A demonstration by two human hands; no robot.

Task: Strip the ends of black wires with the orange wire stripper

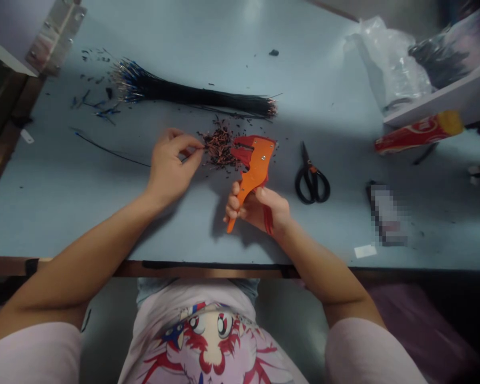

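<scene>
My right hand (260,208) is wrapped round the handles of an orange and red wire stripper (258,165), whose jaws point left. Thumb and fingertips of my left hand (176,160) pinch a thin black wire (116,154), its blue-tipped end trailing left over the table. The wire's other end is at my fingertips, a short way left of the stripper's jaws. Under and behind the jaws lies a heap of short copper-and-black wire scraps (220,146). Beyond it stretches a long bundle of black wires (196,95), with blue and bare metal ends at the left and copper ends at the right.
Black-handled scissors (312,184) lie right of the stripper. Farther right are a blurred-out flat object (386,213), a white label (365,251) and a red and yellow tube-shaped packet (418,132). Clear plastic bags (396,64) sit at the back right. Loose blue-tipped pieces (100,109) are scattered left.
</scene>
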